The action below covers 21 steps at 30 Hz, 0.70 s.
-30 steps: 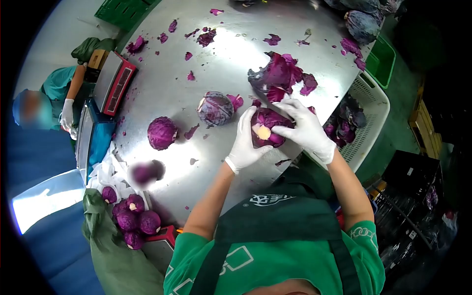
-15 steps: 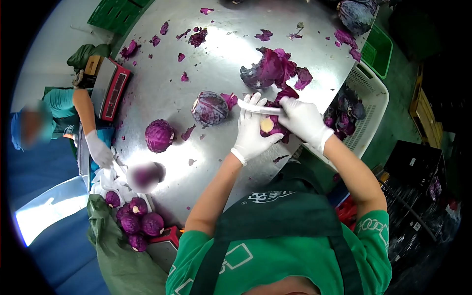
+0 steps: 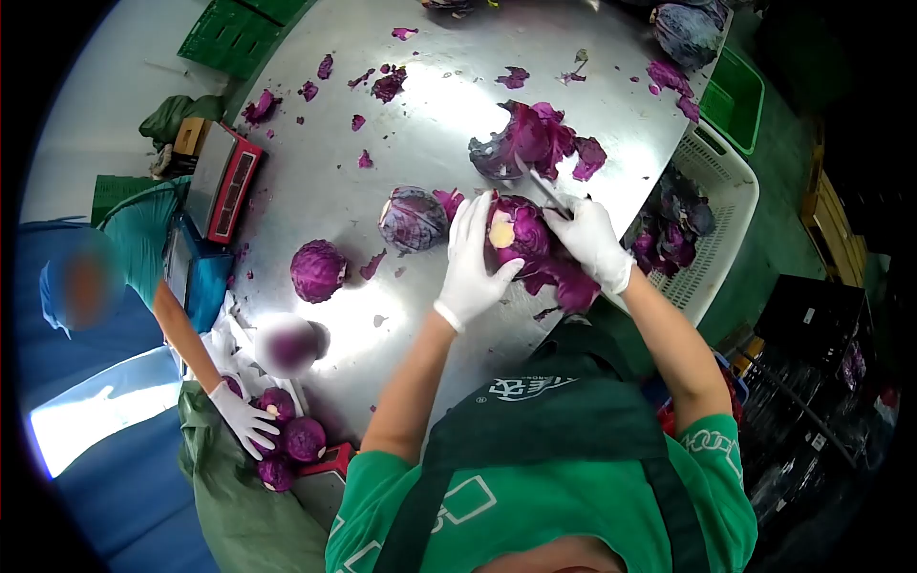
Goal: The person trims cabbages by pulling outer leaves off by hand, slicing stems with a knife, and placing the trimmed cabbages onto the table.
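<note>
Purple cabbage [image 3: 521, 237] sat on the steel desk [image 3: 430, 124], stump end up. Left hand [image 3: 468, 263] wrapped its side, fingers spread wide. Right hand [image 3: 590, 239] was closed on a knife [image 3: 546, 191], blade by the head's far side. Judged it dense, heavy, firm; outer leaves loose and slick, so I gripped the solid body, not the leaves.

left hand [image 3: 470, 263] steadies red cabbage [image 3: 516, 232] — right hand [image 3: 592, 239] grips knife [image 3: 548, 191].
</note>
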Each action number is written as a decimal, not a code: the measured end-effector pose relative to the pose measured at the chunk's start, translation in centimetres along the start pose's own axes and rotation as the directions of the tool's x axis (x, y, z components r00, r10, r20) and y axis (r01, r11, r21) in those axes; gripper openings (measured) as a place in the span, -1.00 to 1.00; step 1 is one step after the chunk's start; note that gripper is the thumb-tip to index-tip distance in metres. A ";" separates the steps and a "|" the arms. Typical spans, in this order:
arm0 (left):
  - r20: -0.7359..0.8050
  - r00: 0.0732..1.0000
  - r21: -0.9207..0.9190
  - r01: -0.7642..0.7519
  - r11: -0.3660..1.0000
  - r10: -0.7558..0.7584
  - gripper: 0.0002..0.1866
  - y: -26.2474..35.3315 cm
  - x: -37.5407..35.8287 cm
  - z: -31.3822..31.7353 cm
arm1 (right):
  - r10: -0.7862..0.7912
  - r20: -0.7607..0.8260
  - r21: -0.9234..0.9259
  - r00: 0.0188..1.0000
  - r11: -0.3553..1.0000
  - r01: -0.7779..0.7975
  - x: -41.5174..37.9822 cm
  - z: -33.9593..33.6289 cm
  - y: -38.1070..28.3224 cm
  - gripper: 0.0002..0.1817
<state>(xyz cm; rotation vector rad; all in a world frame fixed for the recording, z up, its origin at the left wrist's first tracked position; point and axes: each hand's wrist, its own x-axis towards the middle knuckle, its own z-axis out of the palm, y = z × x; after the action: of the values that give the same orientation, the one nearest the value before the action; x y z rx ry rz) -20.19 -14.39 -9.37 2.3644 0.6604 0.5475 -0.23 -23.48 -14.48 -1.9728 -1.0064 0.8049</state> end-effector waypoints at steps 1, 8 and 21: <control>-0.060 0.992 -0.026 0.114 0.993 -0.115 0.06 0.4 -0.8 0.4 | -0.016 -0.051 -0.027 0.999 1.000 0.015 -0.7 0.2 -1.1 -0.65; -0.259 0.825 -0.226 0.454 0.862 -0.502 0.16 1.3 -1.3 3.7 | 0.005 -0.173 -0.191 0.985 0.981 -0.038 -1.3 0.3 -1.9 -0.76; 0.106 0.929 -0.011 0.357 0.934 -0.354 0.19 3.4 1.7 2.0 | -0.348 -0.125 -0.344 0.929 0.893 0.289 -4.7 -3.7 -4.0 -0.64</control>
<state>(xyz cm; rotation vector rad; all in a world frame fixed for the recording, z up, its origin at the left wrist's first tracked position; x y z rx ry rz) -16.74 -16.66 -8.24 2.1563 0.9971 0.2712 -1.07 -27.19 -8.39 -2.0246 -1.3719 0.2811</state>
